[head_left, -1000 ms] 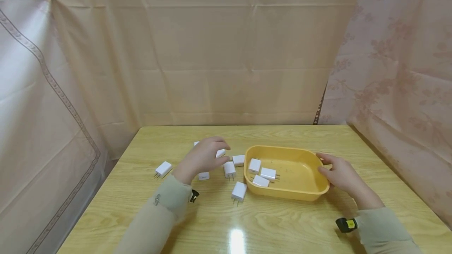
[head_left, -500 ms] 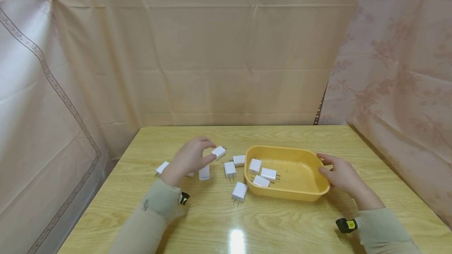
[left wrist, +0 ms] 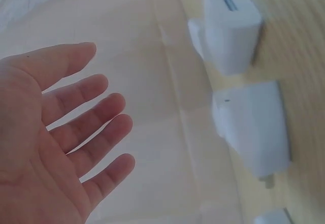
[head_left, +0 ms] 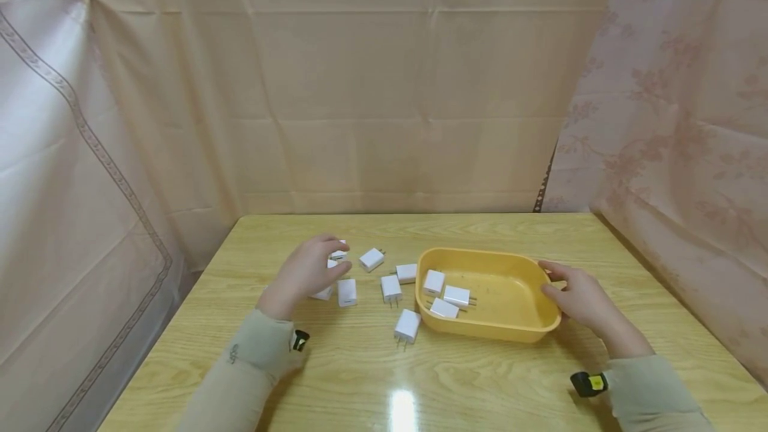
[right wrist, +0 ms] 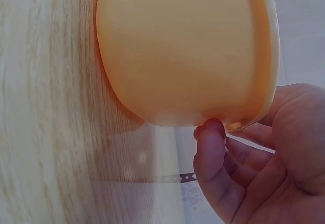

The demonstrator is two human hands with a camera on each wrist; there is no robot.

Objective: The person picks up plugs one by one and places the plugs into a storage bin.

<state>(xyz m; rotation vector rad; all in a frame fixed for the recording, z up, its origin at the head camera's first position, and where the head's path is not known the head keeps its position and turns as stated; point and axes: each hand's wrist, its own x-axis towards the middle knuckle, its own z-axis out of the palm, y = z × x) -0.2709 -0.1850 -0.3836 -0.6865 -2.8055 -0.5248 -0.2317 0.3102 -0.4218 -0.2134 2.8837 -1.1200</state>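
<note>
My left hand (head_left: pixel 305 272) hovers over the left group of white plug-in chargers, fingers spread and nothing held. In the left wrist view, the palm and separated fingers of the left hand (left wrist: pixel 66 132) show bare, with a blurred charger (left wrist: pixel 254 127) to the side. One charger (head_left: pixel 347 292) lies just right of that hand; others are partly hidden behind it. My right hand (head_left: pixel 585 299) grips the right end of a yellow plastic tub (head_left: pixel 486 332). In the right wrist view, fingertips (right wrist: pixel 210 132) press the outside wall while the thumb reaches over the rim. Three chargers (head_left: pixel 457 296) lie inside at the tub's left end.
Several more chargers lie between my left hand and the tub, among them one at the tub's front left corner (head_left: pixel 407 325) with its prongs toward me. The wooden table (head_left: pixel 360 379) ends at a beige cloth backdrop (head_left: pixel 384 99); cloth also hangs at both sides.
My left hand has moved left and slightly toward me, uncovering chargers on its right and covering the leftmost one. My right hand and the tub have stayed put.
</note>
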